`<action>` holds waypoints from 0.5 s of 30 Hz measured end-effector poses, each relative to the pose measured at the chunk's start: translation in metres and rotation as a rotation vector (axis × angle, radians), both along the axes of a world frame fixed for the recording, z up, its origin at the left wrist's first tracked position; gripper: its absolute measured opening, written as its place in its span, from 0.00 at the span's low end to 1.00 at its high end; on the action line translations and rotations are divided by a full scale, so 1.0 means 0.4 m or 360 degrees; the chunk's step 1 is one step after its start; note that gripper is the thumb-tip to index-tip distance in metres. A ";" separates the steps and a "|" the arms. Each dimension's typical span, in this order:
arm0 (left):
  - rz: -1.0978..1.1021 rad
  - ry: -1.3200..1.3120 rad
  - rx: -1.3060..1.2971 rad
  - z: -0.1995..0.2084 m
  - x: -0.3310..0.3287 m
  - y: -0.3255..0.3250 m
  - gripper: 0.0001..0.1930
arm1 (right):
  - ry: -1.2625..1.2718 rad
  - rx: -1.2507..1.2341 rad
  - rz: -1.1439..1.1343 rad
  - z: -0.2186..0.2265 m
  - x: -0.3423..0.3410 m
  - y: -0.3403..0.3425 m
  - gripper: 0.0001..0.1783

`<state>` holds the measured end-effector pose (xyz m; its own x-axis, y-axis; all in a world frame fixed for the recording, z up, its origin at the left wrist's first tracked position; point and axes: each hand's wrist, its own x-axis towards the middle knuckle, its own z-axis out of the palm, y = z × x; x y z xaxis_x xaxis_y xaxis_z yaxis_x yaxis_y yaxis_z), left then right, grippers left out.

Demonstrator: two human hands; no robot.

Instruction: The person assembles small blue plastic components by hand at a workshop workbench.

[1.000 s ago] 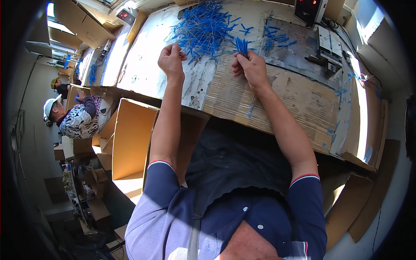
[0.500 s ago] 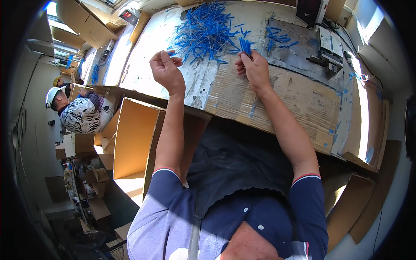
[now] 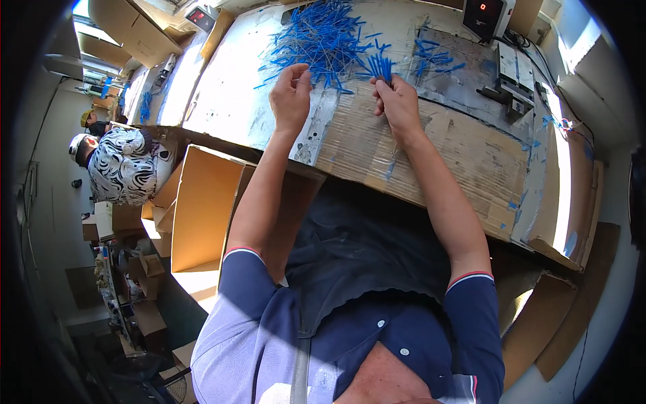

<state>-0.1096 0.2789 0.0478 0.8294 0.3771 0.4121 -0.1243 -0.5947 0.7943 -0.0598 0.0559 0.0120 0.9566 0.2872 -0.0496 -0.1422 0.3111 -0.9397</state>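
Note:
My right hand [image 3: 398, 104] is closed round the lower end of a bunch of slim blue plastic sticks [image 3: 379, 66], whose tips fan out above the fingers. To its left, my left hand [image 3: 291, 101] is raised at the near edge of a big loose pile of the same blue sticks [image 3: 323, 39]. Its fingers are curved, with a gap between thumb and forefinger, and I see nothing held there. Thin pale stems or wires show among the pile. What the right palm covers is hidden.
Flattened cardboard [image 3: 431, 151] covers the near part of the worktable. A few blue sticks [image 3: 434, 57] lie on a dark plate at the right, beside a metal fixture [image 3: 515, 77] and a black box with a lit display [image 3: 483, 19]. An open carton [image 3: 205, 209] stands left; beyond, a co-worker [image 3: 124, 165] sits.
My left hand has moved right and up toward the pile. My right hand stays nearly in place with the bunch, whose tips spread wider. The co-worker has turned, and the box's display now shows lit.

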 end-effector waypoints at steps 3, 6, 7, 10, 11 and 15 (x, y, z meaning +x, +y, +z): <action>-0.0044 0.0124 0.0784 0.024 -0.017 0.023 0.21 | 0.0078 0.0037 0.0006 -0.004 0.013 -0.008 0.11; -0.0285 0.0206 0.1220 0.037 -0.007 0.006 0.30 | 0.0050 0.0014 0.0064 -0.018 0.007 0.000 0.12; -0.0390 0.0221 0.1397 0.037 0.000 0.003 0.33 | 0.0049 0.0011 0.0064 -0.019 0.005 0.001 0.12; -0.0481 0.0211 0.1572 0.013 0.027 0.020 0.34 | -0.0009 -0.0019 0.0136 -0.016 0.001 0.005 0.12; -0.0518 0.0210 0.1672 0.006 0.031 0.028 0.35 | 0.0006 -0.0011 0.0148 -0.013 0.002 0.005 0.12; -0.0523 0.0238 0.1463 0.021 0.037 0.028 0.33 | 0.0040 -0.0002 0.0148 -0.015 0.007 -0.003 0.12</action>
